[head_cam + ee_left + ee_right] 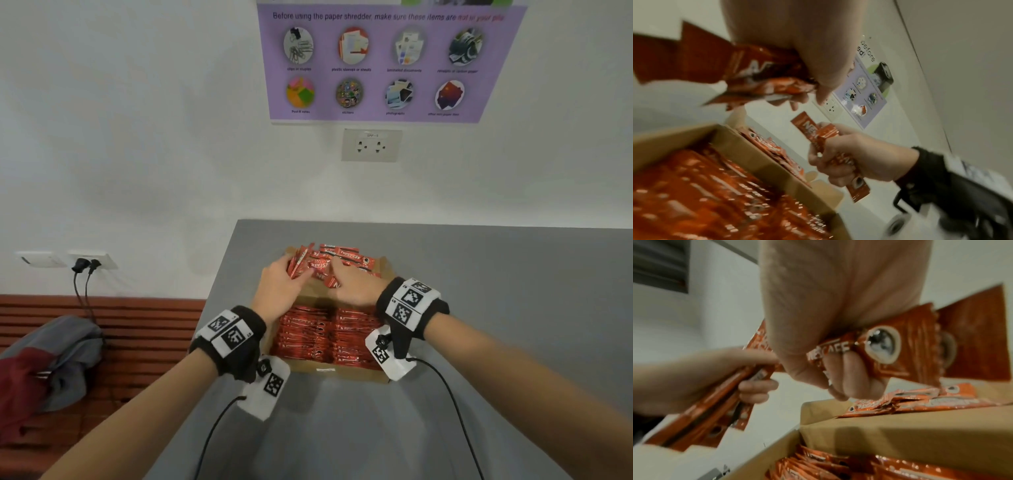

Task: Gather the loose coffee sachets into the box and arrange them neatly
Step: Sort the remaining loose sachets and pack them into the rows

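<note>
Right now your left hand grips a bunch of sachets at the box's far-left corner; your right hand is clamped on another bundle over the far flap. Loose pile lies just beyond both hands. Packed rows run across the box, nearer you, so turn each bundle's long axis to match.

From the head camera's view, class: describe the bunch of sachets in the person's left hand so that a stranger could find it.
Find the cardboard box on the grey table. At its far end, the left hand grips red sachets. Unlike the flat rows nearer the person, these fan upward.
</note>
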{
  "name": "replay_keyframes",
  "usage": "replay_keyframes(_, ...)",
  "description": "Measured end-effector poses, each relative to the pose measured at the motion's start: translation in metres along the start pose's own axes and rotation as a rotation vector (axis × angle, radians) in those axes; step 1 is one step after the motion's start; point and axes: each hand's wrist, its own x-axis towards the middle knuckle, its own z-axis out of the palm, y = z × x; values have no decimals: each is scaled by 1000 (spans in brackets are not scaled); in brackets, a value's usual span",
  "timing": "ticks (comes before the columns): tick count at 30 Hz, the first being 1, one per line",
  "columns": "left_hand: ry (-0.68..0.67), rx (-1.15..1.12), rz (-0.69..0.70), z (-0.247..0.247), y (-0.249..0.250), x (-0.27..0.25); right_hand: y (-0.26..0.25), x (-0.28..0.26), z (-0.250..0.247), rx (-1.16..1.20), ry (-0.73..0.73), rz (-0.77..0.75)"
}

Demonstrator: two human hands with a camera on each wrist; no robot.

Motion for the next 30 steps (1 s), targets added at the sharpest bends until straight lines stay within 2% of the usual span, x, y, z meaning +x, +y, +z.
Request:
replay_keyframes(5,-146,208,92,-1,6,10,-2,-4,1,97,10,-44)
replay_keyframes(7,-224,229,79,-6,3,10,3,-8,0,121,26,-46)
replay_keyframes(9,-211,255,48,-11,-2,8,14,-11,-1,88,53,-43)
replay_keyframes(12,-119,233,-1,-21,-11,7,33,-9,-4,16,265,-32)
replay_keyframes(14,-166,241,-2,-22,-14,6,36,-11,-8,17,417,-50)
replay_keyframes(16,-205,233,13,-20,-13,5,30,-13,-8,-8,408,-124)
replay_keyframes(20,-220,178,56,-13,-7,7,18,-9,1,-141,275,-202)
replay_keyframes(22,-186,156,74,-11,-3,6,15,-6,2,-94,230,-181)
replay_keyframes(24,-92,129,79,-10,-3,5,13,-5,1,-125,203,-131)
replay_keyframes(27,27,168,42,-15,-9,7,21,-2,-3,-176,320,-1)
replay_keyframes(28,-16,233,40,-17,-12,6,24,-1,-4,-171,370,36)
replay_keyframes(30,-206,417,80,-16,-18,1,27,2,-3,-161,409,67)
